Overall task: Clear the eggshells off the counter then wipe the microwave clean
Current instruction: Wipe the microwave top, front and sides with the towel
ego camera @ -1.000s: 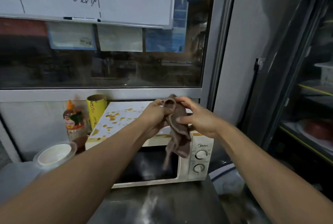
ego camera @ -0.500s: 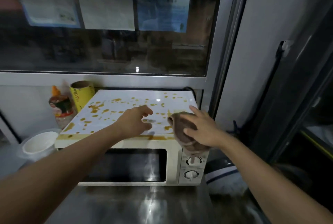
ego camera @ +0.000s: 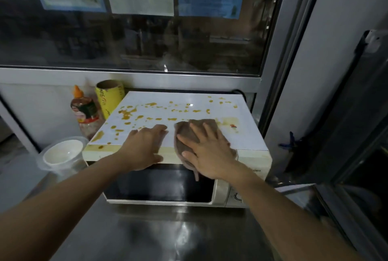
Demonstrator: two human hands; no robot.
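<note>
A white microwave (ego camera: 247,134) stands on the steel counter (ego camera: 159,231), its top spattered with orange-yellow sauce stains (ego camera: 130,113). A brown cloth (ego camera: 185,134) lies on the top near the front edge, one corner hanging over the door. My right hand (ego camera: 206,151) presses flat on the cloth with fingers spread. My left hand (ego camera: 144,145) rests on the front edge of the top just left of the cloth, thumb over the front face. The patch right of the cloth shows only a faint smear. No eggshells are in view.
Left of the microwave stand a sauce bottle with an orange cap (ego camera: 84,109), a yellow roll (ego camera: 109,99) and a clear plastic cup holding a white bowl (ego camera: 63,153). A window and wall lie behind; a dark glass door (ego camera: 357,134) is at the right.
My hands were holding the cloth up together; the right hand has now laid it on the microwave top and pressed it flat, sliding left. The left hand let go and settled on the front edge.
</note>
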